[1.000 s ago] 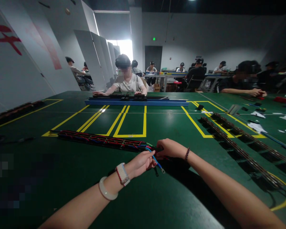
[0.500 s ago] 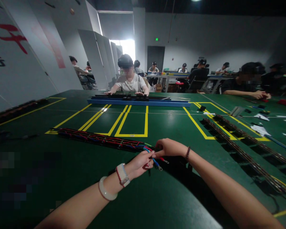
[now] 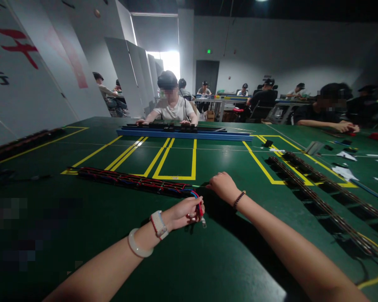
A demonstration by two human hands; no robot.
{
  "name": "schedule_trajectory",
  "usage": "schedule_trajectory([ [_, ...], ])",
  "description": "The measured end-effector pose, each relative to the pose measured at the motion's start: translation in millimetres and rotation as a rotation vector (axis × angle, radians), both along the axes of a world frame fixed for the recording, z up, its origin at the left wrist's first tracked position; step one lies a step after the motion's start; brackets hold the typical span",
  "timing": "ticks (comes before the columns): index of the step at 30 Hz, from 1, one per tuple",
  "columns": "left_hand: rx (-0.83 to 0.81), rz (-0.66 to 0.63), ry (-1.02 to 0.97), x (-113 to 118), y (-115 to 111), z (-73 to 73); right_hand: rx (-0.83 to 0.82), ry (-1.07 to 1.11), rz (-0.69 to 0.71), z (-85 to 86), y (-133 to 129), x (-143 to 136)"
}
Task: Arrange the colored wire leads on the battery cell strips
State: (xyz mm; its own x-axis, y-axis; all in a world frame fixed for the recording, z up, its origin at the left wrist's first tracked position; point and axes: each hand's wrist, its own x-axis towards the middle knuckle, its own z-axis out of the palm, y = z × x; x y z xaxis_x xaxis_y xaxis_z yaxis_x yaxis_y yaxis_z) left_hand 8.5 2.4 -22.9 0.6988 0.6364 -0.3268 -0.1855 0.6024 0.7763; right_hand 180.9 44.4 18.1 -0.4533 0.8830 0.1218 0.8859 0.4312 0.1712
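A long black strip strung with red and blue wires lies across the green table in front of me. From its right end come several red and blue wires, bent down into my left hand. That hand is closed round them, and a metal ring terminal hangs below its fingers. A thin green wire leads from the same end to the fingertips of my right hand, which is closed on it in a pinch. The wire's tip is hidden behind the fingers.
Wired black strips lie at the right, and another at the far left. A blue rail spans the table before a person opposite. Paper scraps lie at the right. Yellow tape marks the table.
My right hand has moved up and right, away from my left hand, and now pinches the green wire. My left hand has bent the red and blue wires downward.
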Motion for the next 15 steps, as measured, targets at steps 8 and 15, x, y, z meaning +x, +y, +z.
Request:
schedule_trajectory([
  [8,-0.017,-0.01,-0.016,-1,1,-0.2,0.173,0.024,0.138,-21.5,20,1],
  [15,-0.035,0.138,-0.038,5,-4,-2.0,0.276,0.074,0.321,-28.1,0,17],
])
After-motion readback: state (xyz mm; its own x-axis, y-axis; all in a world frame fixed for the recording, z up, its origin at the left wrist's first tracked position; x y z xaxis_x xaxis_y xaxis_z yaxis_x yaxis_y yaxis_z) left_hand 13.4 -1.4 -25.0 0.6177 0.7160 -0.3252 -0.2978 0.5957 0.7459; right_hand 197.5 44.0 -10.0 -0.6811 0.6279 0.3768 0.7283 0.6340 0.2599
